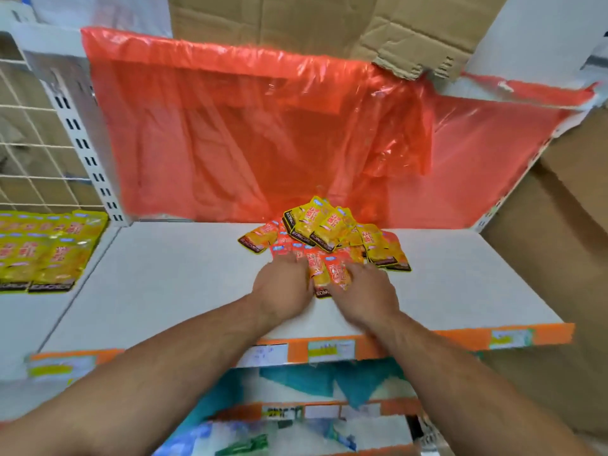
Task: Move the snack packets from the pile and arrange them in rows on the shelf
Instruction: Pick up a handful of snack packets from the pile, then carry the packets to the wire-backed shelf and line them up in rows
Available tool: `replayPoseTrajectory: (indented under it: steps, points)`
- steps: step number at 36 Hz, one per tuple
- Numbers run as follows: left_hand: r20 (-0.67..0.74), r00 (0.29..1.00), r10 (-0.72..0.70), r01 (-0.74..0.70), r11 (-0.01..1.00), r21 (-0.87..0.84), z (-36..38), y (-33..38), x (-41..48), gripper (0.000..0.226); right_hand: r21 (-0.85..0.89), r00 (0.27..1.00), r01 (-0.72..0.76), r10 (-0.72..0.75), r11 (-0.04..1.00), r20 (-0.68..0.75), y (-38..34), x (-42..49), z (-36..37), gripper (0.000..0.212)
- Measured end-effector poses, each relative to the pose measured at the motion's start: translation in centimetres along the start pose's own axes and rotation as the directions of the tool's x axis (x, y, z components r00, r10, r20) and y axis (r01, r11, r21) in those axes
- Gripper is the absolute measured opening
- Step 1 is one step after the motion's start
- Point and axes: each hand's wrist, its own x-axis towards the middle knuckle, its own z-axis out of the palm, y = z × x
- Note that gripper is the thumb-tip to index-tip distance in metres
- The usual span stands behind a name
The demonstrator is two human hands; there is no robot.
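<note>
A pile of yellow and orange snack packets [329, 227] lies at the back middle of the white shelf [164, 274]. My left hand [283, 284] and my right hand [365, 289] meet at the pile's front edge. Between them they hold a small bunch of packets [332, 274], with fingers curled round its two sides. The fingertips are blurred and partly hidden among the packets. On the neighbouring shelf at the left, arranged packets [42, 251] lie in overlapping rows.
A red plastic sheet [230, 126] hangs over the shelf's back wall, with cardboard [296, 21] above it. A wire grid [26, 126] stands at the far left. An orange price strip [329, 348] runs along the shelf front, above lower shelves [296, 390]. Brown boxes [559, 225] stand at the right.
</note>
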Motion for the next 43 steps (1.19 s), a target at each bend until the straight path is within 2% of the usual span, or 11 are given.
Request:
replayPoseTrajectory:
  steps: [4, 7, 11, 22, 28, 33, 34, 36, 38, 43]
  points:
    - [-0.004, 0.964, -0.265, 0.257, 0.941, -0.221, 1.6, 2.3, -0.5, 0.036, 0.111, 0.997, -0.006, -0.002, 0.994, 0.073, 1.5, 0.6, 0.2, 0.074]
    - [0.035, 0.889, -0.457, 0.440, 0.830, -0.342, 1.8, 3.5, -0.1, 0.051, 0.266, 0.984, -0.063, 0.016, 0.962, 0.177, 2.2, 1.9, -0.5, 0.064]
    - [0.079, 0.818, -0.570, 0.554, 0.741, -0.381, 2.3, 4.2, 0.6, 0.054, 0.391, 0.964, -0.118, 0.010, 0.913, 0.267, 3.0, 3.1, -1.3, 0.055]
    - [0.184, 0.794, -0.580, 0.595, 0.677, -0.432, 2.3, 3.8, 0.7, 0.037, 0.440, 0.951, -0.098, -0.047, 0.892, 0.306, 4.6, 3.8, -0.1, 0.085]
    - [0.321, 0.790, -0.522, 0.608, 0.605, -0.514, 1.8, 3.5, 0.9, 0.043, 0.446, 0.954, -0.068, -0.072, 0.893, 0.291, 4.7, 3.7, 0.0, 0.060]
    - [0.327, 0.785, -0.525, 0.583, 0.452, -0.675, 2.0, 3.9, 0.8, 0.030, 0.442, 0.954, -0.066, -0.074, 0.895, 0.291, 4.9, 3.6, 0.0, 0.049]
    - [0.316, 0.786, -0.530, 0.578, 0.452, -0.679, 2.1, 4.0, 0.8, 0.026, 0.437, 0.954, -0.061, -0.076, 0.897, 0.289, 4.9, 3.6, -0.1, 0.047]
    - [0.287, 0.792, -0.539, 0.580, 0.518, -0.628, 2.1, 4.1, 0.8, 0.019, 0.435, 0.954, -0.050, -0.085, 0.899, 0.286, 4.9, 3.6, -0.1, 0.047]
    - [0.260, 0.792, -0.553, 0.584, 0.562, -0.585, 2.2, 4.0, 0.7, 0.025, 0.428, 0.953, -0.041, -0.094, 0.903, 0.289, 5.0, 3.5, -0.2, 0.047]
    - [0.240, 0.797, -0.555, 0.562, 0.535, -0.631, 2.5, 3.6, 0.4, 0.042, 0.463, 0.950, -0.042, -0.108, 0.885, 0.292, 5.1, 3.5, -0.4, 0.045]
